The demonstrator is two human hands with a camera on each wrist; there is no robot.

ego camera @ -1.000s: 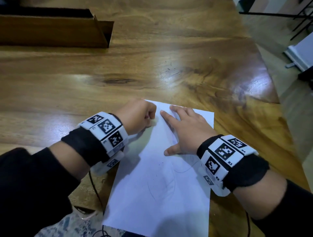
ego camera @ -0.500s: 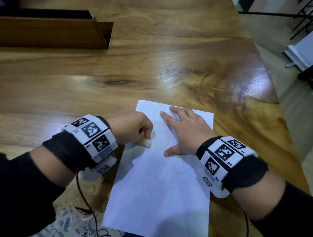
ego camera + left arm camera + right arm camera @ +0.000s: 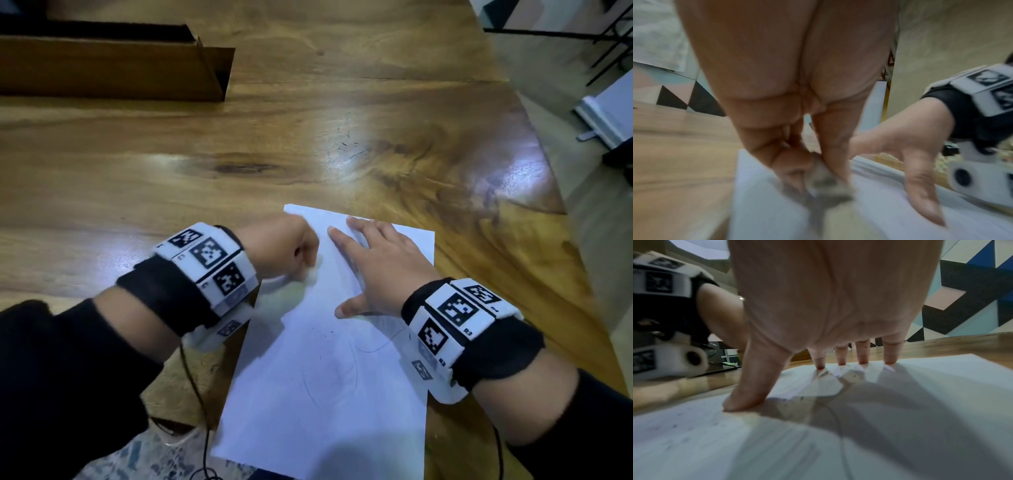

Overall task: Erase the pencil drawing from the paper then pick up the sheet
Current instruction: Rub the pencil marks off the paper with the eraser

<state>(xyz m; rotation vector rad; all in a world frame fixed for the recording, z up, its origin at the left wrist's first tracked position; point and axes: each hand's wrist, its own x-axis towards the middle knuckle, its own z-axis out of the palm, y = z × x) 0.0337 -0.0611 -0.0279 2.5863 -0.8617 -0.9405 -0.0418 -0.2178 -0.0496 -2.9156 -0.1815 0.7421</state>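
sheet: a single thin white sheet [image 3: 329,394] lying flat on the tabletop [image 3: 308,144]; judged very light, limp and easy to crease or tear, and likely to slide on the glossy wood if nothing pins it.
drawing: faint pencil curves [image 3: 346,373] on the near half of the sheet, behind the right thumb and nearer the person than both sets of fingers; not yet erased.
eraser: a small pale block, blurred, pinched at the tips of the left fingers [image 3: 789,168] and touching the sheet's left margin; judged soft and grippy, so it can drag the paper along.
left hand: left hand [image 3: 277,250] curled into a fist around the eraser [image 3: 826,180], over the sheet's far-left edge.
right hand: right hand [image 3: 380,270] spread flat, holding nothing; four fingertips [image 3: 840,361] and the thumb press the far-right part of the sheet, where the paper shows small wrinkles just in front of the tips.
sheet to fingers: it lies directly under both hands and runs from the fingertips back toward the person.
where to hold: for rubbing, keep pressure close beside the strokes; for lifting, judged best to pinch a free corner or edge, perhaps the near one, since a flat sheet gives no purchase in the middle.
risk: rubbing away from the pinning hand may buckle the sheet.
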